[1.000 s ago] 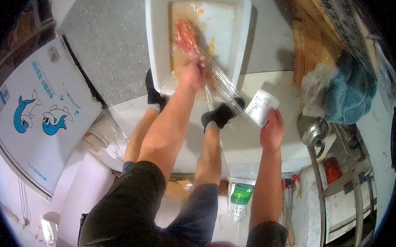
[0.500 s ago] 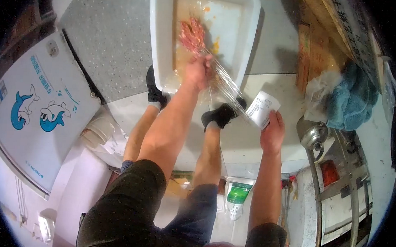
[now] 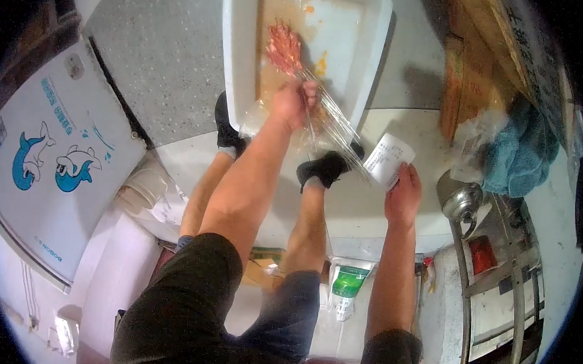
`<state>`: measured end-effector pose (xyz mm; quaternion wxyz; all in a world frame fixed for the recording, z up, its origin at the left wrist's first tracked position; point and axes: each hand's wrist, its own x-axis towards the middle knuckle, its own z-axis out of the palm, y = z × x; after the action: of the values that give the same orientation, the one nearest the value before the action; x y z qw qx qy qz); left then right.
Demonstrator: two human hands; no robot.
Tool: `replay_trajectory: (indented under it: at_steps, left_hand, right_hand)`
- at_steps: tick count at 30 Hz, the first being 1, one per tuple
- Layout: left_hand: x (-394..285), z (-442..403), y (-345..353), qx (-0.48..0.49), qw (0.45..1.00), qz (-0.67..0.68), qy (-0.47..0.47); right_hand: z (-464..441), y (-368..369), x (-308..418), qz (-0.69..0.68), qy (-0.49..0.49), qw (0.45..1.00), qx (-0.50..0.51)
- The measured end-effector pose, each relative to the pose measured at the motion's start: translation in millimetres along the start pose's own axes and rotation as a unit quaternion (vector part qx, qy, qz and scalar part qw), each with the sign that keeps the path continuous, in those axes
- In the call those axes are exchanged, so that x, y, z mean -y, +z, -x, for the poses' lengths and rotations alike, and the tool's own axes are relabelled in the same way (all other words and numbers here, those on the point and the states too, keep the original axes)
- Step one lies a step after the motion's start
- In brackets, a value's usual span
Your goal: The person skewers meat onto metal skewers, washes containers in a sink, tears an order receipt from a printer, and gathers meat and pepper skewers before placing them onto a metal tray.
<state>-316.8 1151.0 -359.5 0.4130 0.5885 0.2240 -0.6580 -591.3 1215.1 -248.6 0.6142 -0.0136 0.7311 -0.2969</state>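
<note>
My left hand (image 3: 291, 105) is closed round the thin metal sticks of a bunch of raw meat skewers (image 3: 284, 49). Their meat ends point away from me over the white plastic tub (image 3: 376, 62), and the bare sticks fan out toward my right. Clear plastic film (image 3: 258, 119) lies about the tub's near edge, close to my left hand. Between the thumb and fingers of my right hand (image 3: 403, 195) is a printed paper slip (image 3: 388, 161), held near the stick ends.
A white dolphin-printed appliance (image 3: 51, 171) stands at the left. On the right are a metal kettle (image 3: 459, 194), a blue cloth (image 3: 517, 156), a cardboard box (image 3: 461, 85) and a metal frame (image 3: 468, 300). A green-and-white packet (image 3: 349, 285) lies below, near my legs.
The view has shifted slightly. Both hands keep their hold on the skewers and the paper slip, with hardly any movement.
</note>
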Motion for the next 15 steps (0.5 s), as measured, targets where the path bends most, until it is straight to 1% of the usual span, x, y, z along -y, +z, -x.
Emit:
replay_trajectory:
  at_steps: [2, 5, 8, 11, 14, 15]
  left_hand:
    - [0, -1, -1, -0.001, 1.000, -0.003, 0.014]
    - [0, -2, -3, 0.000, 1.000, -0.005, 0.008]
    - [2, -9, -9, 0.017, 1.000, 0.003, 0.001]
    - [4, -17, -16, 0.031, 0.999, 0.022, -0.004]
    - [4, -18, -17, 0.031, 0.999, 0.009, 0.002]
    - [4, -17, -17, 0.031, 1.000, 0.002, 0.001]
  right_hand:
    - [0, 0, -1, 0.025, 0.002, 1.000, -0.018]
    - [3, 5, 4, -0.031, 0.015, 0.999, 0.011]
    - [-3, 1, -4, 0.012, 0.000, 0.999, -0.034]
    - [1, 4, 3, 0.027, 0.006, 1.000, -0.011]
    - [-1, 5, -1, 0.005, 0.016, 0.999, -0.044]
    - [-2, 3, -3, 0.016, 0.008, 0.999, -0.038]
